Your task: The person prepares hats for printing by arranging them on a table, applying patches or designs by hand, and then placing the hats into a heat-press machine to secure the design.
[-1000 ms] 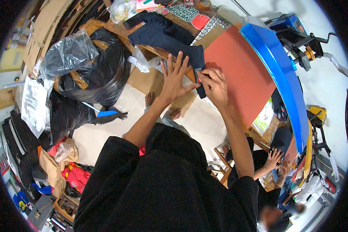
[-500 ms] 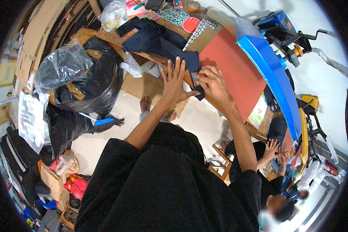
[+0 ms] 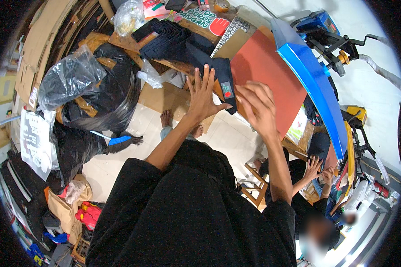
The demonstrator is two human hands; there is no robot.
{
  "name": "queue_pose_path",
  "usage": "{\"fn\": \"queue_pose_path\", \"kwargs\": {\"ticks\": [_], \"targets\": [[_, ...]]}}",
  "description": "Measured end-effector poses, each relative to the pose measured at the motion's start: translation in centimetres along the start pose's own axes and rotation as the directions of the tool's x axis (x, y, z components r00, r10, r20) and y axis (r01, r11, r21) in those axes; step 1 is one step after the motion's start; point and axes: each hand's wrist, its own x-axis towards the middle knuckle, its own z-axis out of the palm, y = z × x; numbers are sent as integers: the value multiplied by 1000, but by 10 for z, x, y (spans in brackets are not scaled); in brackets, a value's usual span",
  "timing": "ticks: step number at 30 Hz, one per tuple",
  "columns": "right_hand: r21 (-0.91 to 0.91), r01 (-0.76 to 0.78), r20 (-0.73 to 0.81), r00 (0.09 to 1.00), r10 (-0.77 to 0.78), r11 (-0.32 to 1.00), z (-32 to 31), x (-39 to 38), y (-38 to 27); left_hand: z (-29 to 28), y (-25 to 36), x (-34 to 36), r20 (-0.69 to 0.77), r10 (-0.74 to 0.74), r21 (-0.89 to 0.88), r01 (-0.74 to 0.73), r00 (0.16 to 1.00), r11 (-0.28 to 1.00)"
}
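A dark navy strip of cloth (image 3: 218, 66) lies over the near edge of the wooden table, its end hanging toward me. Near that end is a small grey patch (image 3: 227, 90) with a red round print. My left hand (image 3: 202, 95) rests with fingers spread beside the strip, the fingertips on its edge and the thumb reaching to its lower end. To the right of the patch, my right hand (image 3: 259, 109) is raised with fingers loosely stretched and slightly blurred; nothing shows in it. A pile of folded dark cloth (image 3: 167, 40) sits at the far left of the strip.
An orange-red board (image 3: 269, 73) lies right of the strip, beside a heat press with a blue tray (image 3: 314, 89). Black plastic bags (image 3: 120, 89) and a blue-edged broom (image 3: 120, 140) are at left. A co-worker's hand (image 3: 313, 168) works at lower right.
My right hand has lifted off the patch and moved right, uncovering the red print. My left hand stays nearly in place. The co-worker's hands have shifted slightly.
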Motion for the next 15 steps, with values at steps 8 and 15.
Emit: {"fn": "queue_pose_path", "kwargs": {"ticks": [8,15], "targets": [[9,87,204,975,-87,996,-71,24,-57,1,-3,0,1,-6,-19,6,1000,1000],[-117,-222,137,962,237,968,40,-63,-9,-1,2,2,-1,13,-46,-13,1000,999]]}}
